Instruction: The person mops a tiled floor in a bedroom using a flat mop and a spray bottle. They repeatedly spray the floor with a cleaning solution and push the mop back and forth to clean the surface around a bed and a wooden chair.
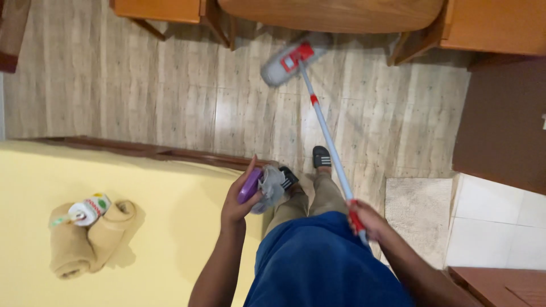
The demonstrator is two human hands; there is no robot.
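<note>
My right hand (368, 220) grips the red handle end of a mop pole (327, 133), grey with red bands. Its flat grey and red mop head (291, 59) rests on the tiled floor far ahead, near wooden furniture legs. My left hand (242, 199) is raised beside the bed and holds a purple flat object (249, 186) together with a grey cloth (272, 186). Below them I see my feet in black slippers (321, 157) and my blue shirt.
A bed with a yellow sheet (170, 227) fills the left. On it lie a rolled tan towel (85, 239) and a small white tube (88, 209). Wooden furniture (335, 14) lines the top. A dark cabinet (503, 122) stands right, with a floor mat (418, 207) beside it.
</note>
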